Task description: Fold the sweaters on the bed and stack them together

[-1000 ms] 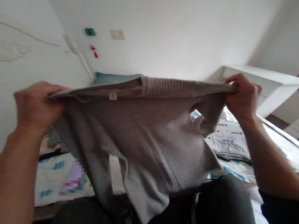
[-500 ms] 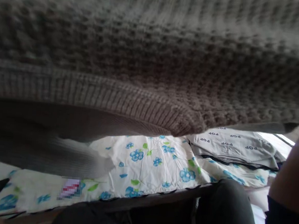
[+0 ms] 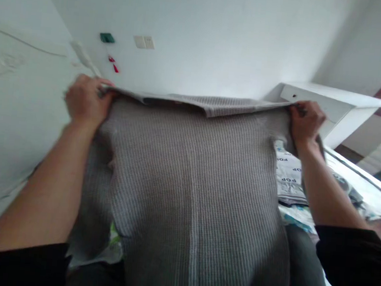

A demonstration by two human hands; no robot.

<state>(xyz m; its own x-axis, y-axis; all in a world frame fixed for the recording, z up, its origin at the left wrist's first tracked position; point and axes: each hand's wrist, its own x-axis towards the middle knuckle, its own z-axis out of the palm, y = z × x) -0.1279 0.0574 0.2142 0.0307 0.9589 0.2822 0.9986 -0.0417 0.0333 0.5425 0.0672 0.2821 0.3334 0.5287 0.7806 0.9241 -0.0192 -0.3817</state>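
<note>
A grey-brown knitted sweater (image 3: pixel 187 174) hangs stretched between my two hands in front of me. My left hand (image 3: pixel 89 98) is closed on its shoulder at the left. My right hand (image 3: pixel 305 122) pinches the other shoulder at the right. The neckline lies along the top edge between them, and the sleeves drop down at both sides. The lower part of the sweater hangs in front of my legs, slightly blurred.
Behind the sweater, a folded grey garment with "POP" lettering (image 3: pixel 288 169) lies on flowered bedding (image 3: pixel 299 217). A white cabinet (image 3: pixel 323 105) stands at the right back. On the white wall are a switch plate (image 3: pixel 144 42) and a red tassel (image 3: pixel 115 67).
The sweater, which filled the upper view close up, now hangs farther off at full width. Both hands have come into view, gripping its shoulders. The wall and cabinet now show.
</note>
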